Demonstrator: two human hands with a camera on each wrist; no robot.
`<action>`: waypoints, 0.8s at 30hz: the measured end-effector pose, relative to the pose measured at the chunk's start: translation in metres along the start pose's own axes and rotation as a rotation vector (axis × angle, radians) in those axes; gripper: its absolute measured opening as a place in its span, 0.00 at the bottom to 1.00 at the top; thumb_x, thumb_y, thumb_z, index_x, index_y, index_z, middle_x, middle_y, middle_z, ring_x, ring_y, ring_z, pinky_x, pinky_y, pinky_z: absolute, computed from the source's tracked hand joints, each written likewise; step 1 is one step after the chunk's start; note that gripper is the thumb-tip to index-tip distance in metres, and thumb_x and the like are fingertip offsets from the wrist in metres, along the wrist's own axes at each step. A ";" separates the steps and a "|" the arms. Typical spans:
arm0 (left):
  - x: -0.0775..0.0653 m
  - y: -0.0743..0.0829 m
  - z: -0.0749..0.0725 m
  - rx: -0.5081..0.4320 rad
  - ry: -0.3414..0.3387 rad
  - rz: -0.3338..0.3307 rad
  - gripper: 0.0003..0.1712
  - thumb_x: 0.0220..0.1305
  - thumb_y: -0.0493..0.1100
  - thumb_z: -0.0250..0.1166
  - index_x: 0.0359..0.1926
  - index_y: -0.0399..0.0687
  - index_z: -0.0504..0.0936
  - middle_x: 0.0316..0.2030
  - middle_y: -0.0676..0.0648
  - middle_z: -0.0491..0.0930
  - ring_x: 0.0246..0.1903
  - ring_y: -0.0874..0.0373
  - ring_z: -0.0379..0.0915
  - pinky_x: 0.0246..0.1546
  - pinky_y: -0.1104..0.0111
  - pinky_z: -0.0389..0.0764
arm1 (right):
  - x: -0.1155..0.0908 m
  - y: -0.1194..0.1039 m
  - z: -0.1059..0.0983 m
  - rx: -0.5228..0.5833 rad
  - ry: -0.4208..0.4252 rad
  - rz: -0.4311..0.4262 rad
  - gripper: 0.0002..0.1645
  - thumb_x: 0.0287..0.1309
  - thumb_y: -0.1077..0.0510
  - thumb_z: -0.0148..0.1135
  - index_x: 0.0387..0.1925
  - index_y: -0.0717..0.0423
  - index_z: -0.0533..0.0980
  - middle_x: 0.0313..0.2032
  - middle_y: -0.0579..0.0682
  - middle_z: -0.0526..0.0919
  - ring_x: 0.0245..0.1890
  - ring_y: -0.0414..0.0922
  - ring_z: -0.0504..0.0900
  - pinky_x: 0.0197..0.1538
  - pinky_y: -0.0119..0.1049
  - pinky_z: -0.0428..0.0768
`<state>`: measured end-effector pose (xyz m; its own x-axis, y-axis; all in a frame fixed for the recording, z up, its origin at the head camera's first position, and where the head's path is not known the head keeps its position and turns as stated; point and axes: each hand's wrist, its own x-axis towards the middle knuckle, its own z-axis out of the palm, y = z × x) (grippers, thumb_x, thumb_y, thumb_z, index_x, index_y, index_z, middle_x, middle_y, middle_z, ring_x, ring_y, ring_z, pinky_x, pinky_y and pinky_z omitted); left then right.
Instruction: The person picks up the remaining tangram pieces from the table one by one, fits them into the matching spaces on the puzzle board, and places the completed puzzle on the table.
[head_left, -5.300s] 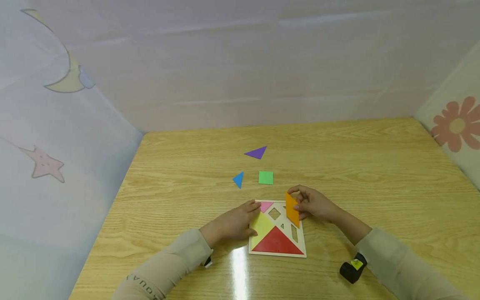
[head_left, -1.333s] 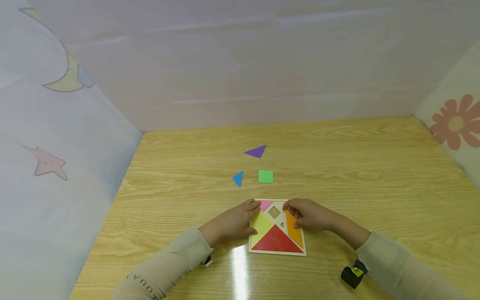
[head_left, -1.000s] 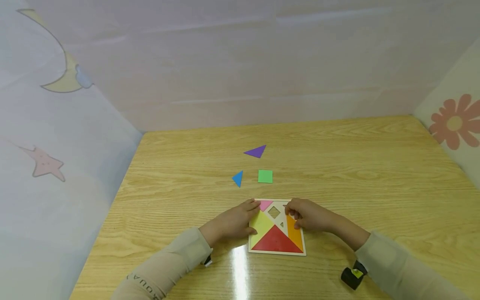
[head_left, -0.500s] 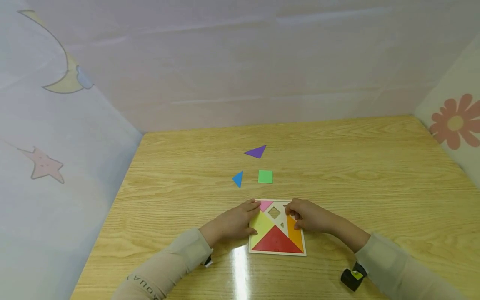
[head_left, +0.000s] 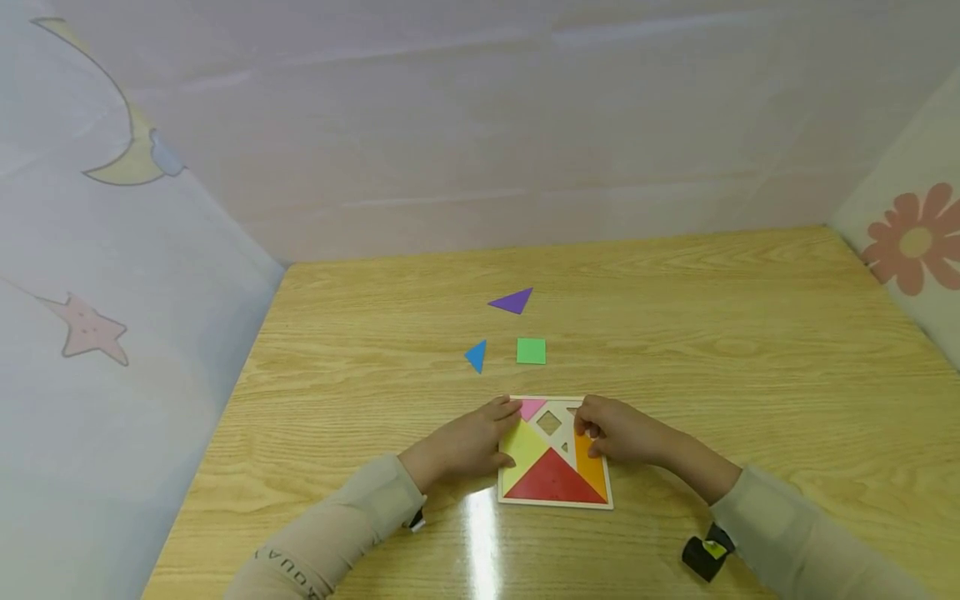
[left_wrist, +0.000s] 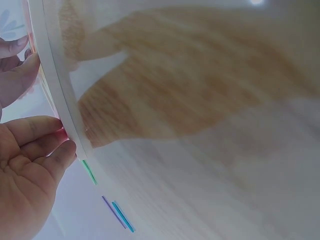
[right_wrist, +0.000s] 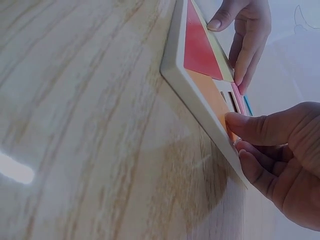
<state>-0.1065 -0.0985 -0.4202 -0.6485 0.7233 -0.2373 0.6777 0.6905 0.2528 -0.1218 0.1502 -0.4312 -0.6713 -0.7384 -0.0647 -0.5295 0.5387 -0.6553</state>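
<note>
A square wooden tangram board [head_left: 555, 504] lies on the table. It carries a yellow triangle [head_left: 525, 446], a red triangle [head_left: 555, 482], a pink triangle [head_left: 532, 408] and an orange parallelogram [head_left: 590, 467], all lying flat. My left hand [head_left: 465, 442] rests on the board's left side, fingers extended over the yellow and pink pieces. At the right side, my right hand [head_left: 626, 432] has its thumb on the orange parallelogram, with the other fingers curled at the board's edge; in the right wrist view that thumb [right_wrist: 250, 125] touches the orange face. Part of this piece is hidden beneath the hand.
Beyond the board lie a green square [head_left: 531, 351], a blue triangle [head_left: 476, 356] and a purple triangle [head_left: 513, 302]. Cutouts show in the board's upper right. A black wrist device [head_left: 705, 557] hangs at the right cuff. Printed cloth walls border the table [head_left: 720, 350].
Five seconds ago the orange parallelogram stood upright in my right hand; it has since come down flat into the board. My right fingers have since drawn slightly rightward. The left hand stays put.
</note>
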 end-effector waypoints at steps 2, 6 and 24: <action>0.000 0.000 0.000 -0.002 0.000 0.000 0.38 0.56 0.52 0.57 0.61 0.34 0.57 0.62 0.43 0.52 0.62 0.51 0.43 0.59 0.69 0.50 | 0.000 0.000 0.000 0.002 -0.004 -0.002 0.12 0.40 0.69 0.64 0.25 0.56 0.70 0.24 0.44 0.64 0.24 0.38 0.64 0.25 0.26 0.68; 0.001 -0.001 0.001 -0.008 -0.001 0.002 0.38 0.56 0.52 0.57 0.61 0.34 0.57 0.62 0.43 0.52 0.62 0.50 0.43 0.59 0.69 0.50 | 0.001 -0.001 -0.003 0.026 -0.021 0.005 0.11 0.40 0.69 0.64 0.26 0.57 0.70 0.23 0.44 0.65 0.24 0.38 0.65 0.25 0.27 0.69; 0.002 -0.001 0.001 -0.009 -0.011 -0.005 0.38 0.56 0.52 0.57 0.61 0.34 0.57 0.62 0.43 0.52 0.62 0.51 0.42 0.59 0.70 0.50 | 0.021 0.013 -0.015 0.084 0.087 0.054 0.11 0.43 0.67 0.63 0.33 0.61 0.72 0.26 0.46 0.72 0.27 0.40 0.69 0.31 0.31 0.73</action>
<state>-0.1080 -0.0977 -0.4219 -0.6475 0.7202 -0.2490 0.6715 0.6937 0.2605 -0.1507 0.1483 -0.4297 -0.7418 -0.6695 -0.0385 -0.4487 0.5382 -0.7135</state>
